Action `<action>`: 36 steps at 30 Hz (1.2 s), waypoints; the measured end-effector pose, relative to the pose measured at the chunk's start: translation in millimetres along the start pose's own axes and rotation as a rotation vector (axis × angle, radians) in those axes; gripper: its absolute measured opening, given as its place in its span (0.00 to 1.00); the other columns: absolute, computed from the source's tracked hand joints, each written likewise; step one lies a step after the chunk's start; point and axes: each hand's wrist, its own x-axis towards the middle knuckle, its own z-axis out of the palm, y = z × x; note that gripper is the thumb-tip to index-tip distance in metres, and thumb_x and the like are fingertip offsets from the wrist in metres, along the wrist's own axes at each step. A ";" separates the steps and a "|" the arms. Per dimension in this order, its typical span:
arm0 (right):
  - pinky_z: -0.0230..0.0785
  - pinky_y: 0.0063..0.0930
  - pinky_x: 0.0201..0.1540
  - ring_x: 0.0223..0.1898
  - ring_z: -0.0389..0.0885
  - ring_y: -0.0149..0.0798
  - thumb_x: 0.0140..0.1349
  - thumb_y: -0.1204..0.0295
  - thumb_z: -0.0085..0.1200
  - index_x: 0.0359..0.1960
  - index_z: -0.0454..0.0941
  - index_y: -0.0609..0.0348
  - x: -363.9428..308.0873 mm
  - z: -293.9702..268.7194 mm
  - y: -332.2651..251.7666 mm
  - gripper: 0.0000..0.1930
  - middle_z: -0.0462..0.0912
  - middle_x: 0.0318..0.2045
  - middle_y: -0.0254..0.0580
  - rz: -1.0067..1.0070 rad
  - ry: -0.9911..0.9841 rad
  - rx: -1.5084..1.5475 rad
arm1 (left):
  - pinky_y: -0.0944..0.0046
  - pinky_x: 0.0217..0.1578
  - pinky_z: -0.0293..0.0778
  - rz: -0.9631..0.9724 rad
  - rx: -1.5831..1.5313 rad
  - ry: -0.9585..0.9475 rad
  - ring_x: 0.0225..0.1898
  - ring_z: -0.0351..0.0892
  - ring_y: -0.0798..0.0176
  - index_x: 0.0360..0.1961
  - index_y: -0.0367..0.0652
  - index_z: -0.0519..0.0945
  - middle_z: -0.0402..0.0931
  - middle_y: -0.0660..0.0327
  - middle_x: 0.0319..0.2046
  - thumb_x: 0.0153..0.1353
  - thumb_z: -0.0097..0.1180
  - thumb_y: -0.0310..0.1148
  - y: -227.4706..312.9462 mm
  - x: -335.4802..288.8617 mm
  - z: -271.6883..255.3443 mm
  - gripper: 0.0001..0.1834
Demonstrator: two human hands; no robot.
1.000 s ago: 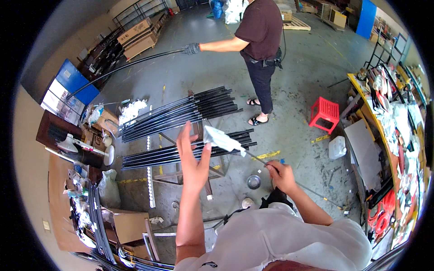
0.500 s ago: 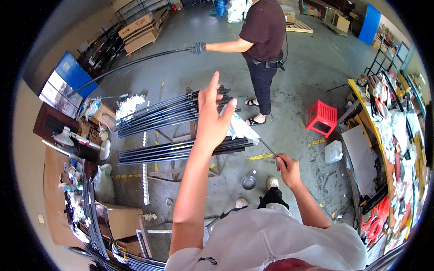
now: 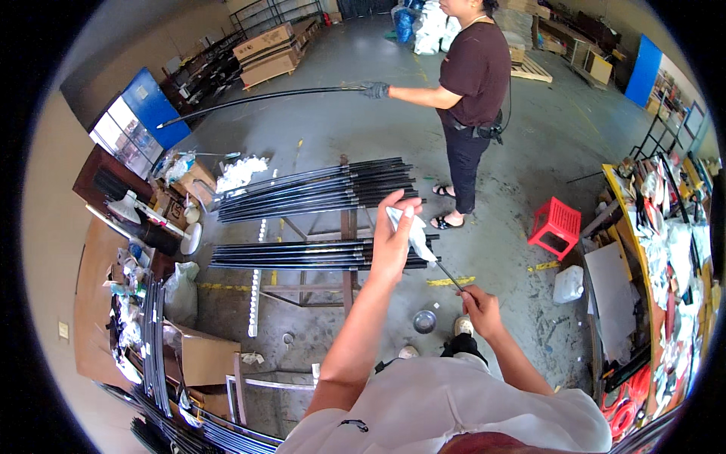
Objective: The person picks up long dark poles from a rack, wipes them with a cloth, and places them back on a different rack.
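We judge that the white wrap (image 3: 418,238) at the far end of our thin dark rod (image 3: 450,276) could slip or bunch up, because it looks soft and loosely fitted and our left hand (image 3: 391,244) might drag it off the tip. The rod could also swing or twist, since our right hand (image 3: 482,310) holds it below the wrap, well apart from the tip. If that end dips, it might knock the right ends of the lower black rods (image 3: 302,255), which it overlaps in our view. The rod is in the air between our hands, slanting up and leftward from the right to the left. Our right hand is closed around it; our left is half open, thumb raised and fingers curled beside the wrap's upper end, and we cannot tell whether it grips or merely touches. Further out, the upper black rods (image 3: 318,191) lie toward the far edge of the metal rack (image 3: 348,291), with the lower ones nearer us. Beyond them, a co-worker's gloved hand (image 3: 376,90) holds a long dark pole (image 3: 272,96). To our right, a red stool (image 3: 556,228) stands near the desk's (image 3: 614,181) left edge.
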 end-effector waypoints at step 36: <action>0.65 0.22 0.27 0.24 0.71 0.29 0.59 0.79 0.50 0.58 0.63 0.56 -16.2 74.4 -38.5 0.24 0.73 0.39 0.44 -0.254 -0.156 0.213 | 0.71 0.23 0.57 -0.167 -0.569 0.284 0.22 0.56 0.72 0.42 0.41 0.66 0.61 0.66 0.25 0.68 0.42 0.42 -25.3 -114.0 -23.0 0.14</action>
